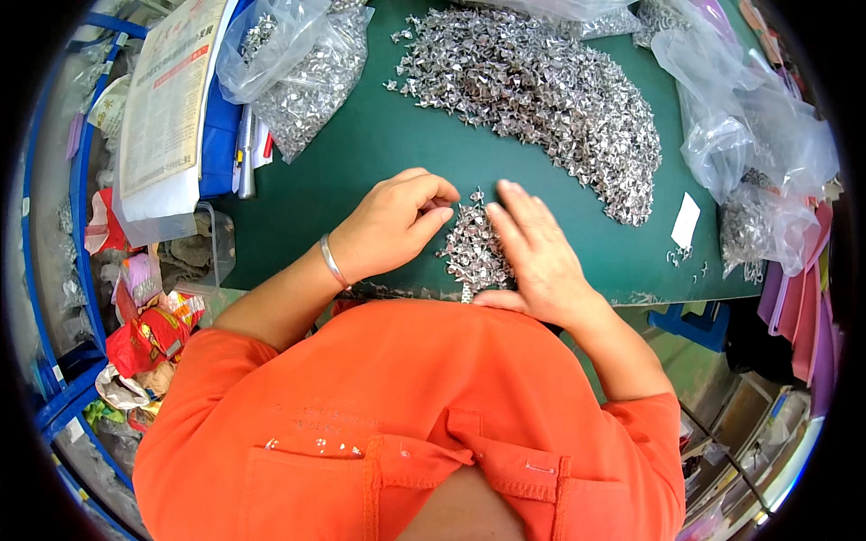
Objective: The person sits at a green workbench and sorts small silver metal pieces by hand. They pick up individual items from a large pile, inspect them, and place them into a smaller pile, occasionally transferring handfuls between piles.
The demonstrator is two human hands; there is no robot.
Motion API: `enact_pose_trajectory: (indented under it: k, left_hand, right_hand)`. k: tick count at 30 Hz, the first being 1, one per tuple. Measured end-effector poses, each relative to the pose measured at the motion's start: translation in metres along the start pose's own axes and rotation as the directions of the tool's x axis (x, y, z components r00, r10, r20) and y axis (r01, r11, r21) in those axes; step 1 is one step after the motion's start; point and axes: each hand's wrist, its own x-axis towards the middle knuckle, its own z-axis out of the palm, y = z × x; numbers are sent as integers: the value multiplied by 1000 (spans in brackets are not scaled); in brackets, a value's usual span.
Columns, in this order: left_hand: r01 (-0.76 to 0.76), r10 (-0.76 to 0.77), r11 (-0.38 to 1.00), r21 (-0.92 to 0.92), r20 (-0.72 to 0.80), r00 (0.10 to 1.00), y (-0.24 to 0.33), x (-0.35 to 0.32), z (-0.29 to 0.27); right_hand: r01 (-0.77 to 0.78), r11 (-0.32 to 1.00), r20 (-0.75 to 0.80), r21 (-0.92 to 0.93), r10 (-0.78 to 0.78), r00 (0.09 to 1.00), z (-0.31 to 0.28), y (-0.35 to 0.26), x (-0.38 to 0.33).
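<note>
Sorting looks to be the step in hand: the left hand (397, 221) curls its grip loosely at the small heap of metal clips (474, 248), pinching nothing I can make out, while the right hand (532, 252) lies flat and open beside it. The green worktop (361, 153) also carries a larger clip pile (541, 90) and plastic bags (749, 153)

Clear bags (749, 135) of metal bits, printed paper (167, 99), white slip (686, 221)
</note>
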Motion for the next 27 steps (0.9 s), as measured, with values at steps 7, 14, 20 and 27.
enact_pose_trajectory:
  k: [7,14,20,27]
  left_hand:
    - [-33,96,973,230,-271,958,-9,-11,5]
    - [13,-5,996,89,-89,996,-10,-17,-10]
    - [14,-2,982,186,-63,998,-4,-20,-16]
    - [-79,103,953,292,-67,992,-7,-20,-11]
  right_hand:
    - [255,953,-170,-163,-281,944,26,-4,61]
    - [265,964,-321,24,-244,915,24,17,93]
    - [-218,420,-1,881,463,887,-6,12,100]
    - [193,591,-520,783,452,725,-156,48,209]
